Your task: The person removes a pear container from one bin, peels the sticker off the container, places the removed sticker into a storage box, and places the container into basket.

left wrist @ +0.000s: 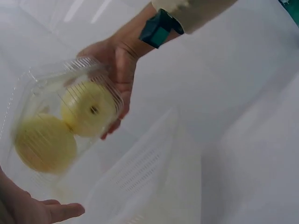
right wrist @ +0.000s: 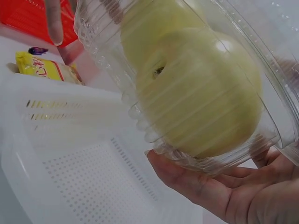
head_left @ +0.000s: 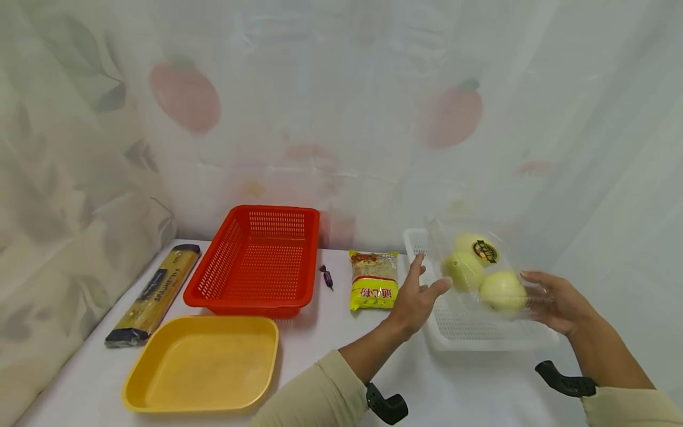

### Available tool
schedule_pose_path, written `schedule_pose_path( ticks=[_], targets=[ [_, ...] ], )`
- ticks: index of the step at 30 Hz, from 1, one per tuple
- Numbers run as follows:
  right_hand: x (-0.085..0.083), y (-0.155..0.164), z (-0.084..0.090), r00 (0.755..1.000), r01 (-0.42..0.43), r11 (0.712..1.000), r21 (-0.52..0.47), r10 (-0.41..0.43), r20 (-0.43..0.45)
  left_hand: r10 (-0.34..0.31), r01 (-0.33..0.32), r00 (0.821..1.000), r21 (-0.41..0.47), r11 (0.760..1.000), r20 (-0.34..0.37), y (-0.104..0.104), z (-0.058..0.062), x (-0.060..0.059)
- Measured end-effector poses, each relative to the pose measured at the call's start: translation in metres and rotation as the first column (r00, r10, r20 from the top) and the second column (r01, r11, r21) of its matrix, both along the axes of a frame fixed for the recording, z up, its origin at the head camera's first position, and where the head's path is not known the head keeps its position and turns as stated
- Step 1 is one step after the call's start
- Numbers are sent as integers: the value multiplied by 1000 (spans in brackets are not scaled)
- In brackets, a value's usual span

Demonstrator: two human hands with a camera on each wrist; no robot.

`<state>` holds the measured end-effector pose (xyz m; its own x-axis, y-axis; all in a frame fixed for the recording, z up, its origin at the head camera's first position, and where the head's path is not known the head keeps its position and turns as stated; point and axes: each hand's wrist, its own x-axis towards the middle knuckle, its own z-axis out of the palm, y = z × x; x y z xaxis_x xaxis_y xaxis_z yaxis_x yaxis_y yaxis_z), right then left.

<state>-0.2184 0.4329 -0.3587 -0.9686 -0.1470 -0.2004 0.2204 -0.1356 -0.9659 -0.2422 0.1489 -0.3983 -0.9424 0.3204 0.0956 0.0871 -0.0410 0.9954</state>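
Note:
A clear plastic clamshell box holds pale yellow-green fruits, apples or pears, and carries a dark round label. It is tilted above a white perforated basket. My right hand grips its right end, thumb on one side and fingers beneath, as the right wrist view shows. At the box's left side is my left hand, its fingers spread and extended; whether it touches the plastic I cannot tell. In the left wrist view two fruits show through the ribbed plastic.
A yellow noodle packet lies left of the white basket, with a small purple wrapped candy beside it. Further left stand a red basket, a yellow tray and a spaghetti pack. A curtain hangs behind.

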Motion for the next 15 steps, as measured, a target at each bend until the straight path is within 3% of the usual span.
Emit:
schedule_pose_path(
  ticks=[8,15],
  targets=[
    [9,-11,2,999,-47,999,-18,46,-16,-39,34,997,67,997,71,-3,18,6],
    [16,-22,4,988,-152,983,-100,148,-45,20,-20,1000,3,1000,-13,-7,24,10]
  ],
)
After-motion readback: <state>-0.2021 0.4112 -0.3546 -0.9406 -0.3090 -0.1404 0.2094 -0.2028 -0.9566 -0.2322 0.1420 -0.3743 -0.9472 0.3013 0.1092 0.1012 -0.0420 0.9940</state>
